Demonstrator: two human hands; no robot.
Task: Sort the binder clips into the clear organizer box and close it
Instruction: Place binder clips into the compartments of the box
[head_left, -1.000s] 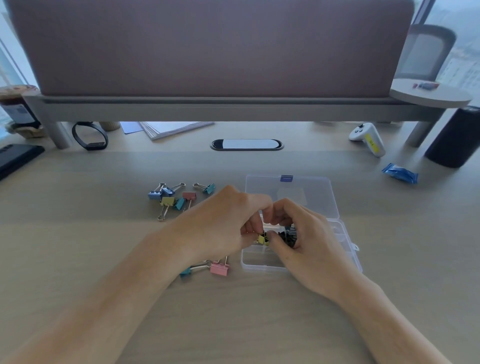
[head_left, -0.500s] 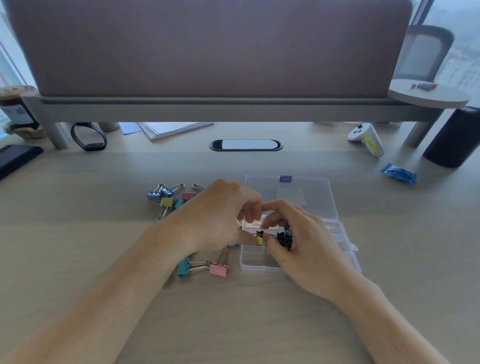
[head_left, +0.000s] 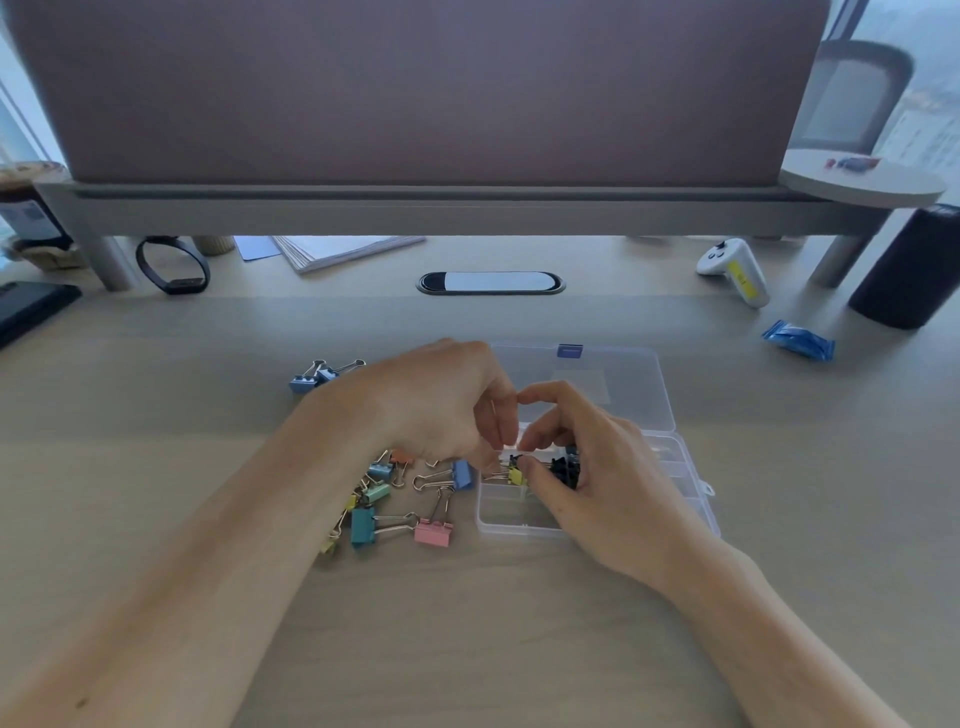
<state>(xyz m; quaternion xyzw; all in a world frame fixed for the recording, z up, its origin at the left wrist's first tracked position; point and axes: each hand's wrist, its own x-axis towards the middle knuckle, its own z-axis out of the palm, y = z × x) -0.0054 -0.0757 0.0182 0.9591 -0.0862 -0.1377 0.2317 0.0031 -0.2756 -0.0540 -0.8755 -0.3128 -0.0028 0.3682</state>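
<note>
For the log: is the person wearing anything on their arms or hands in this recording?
Nothing visible. The left forearm and right forearm are bare to the frame edge, with no sleeves. The left hand and right hand show no gloves, rings, watch or wristband.

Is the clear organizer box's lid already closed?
No, the lid lies folded back flat on the desk behind the organizer box, whose compartments are exposed.

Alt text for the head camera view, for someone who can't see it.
A left hand and right hand meet over an open clear organizer box on a desk, fingertips at a yellow binder clip beside black clips inside. Loose coloured clips lie left of the box.
</note>
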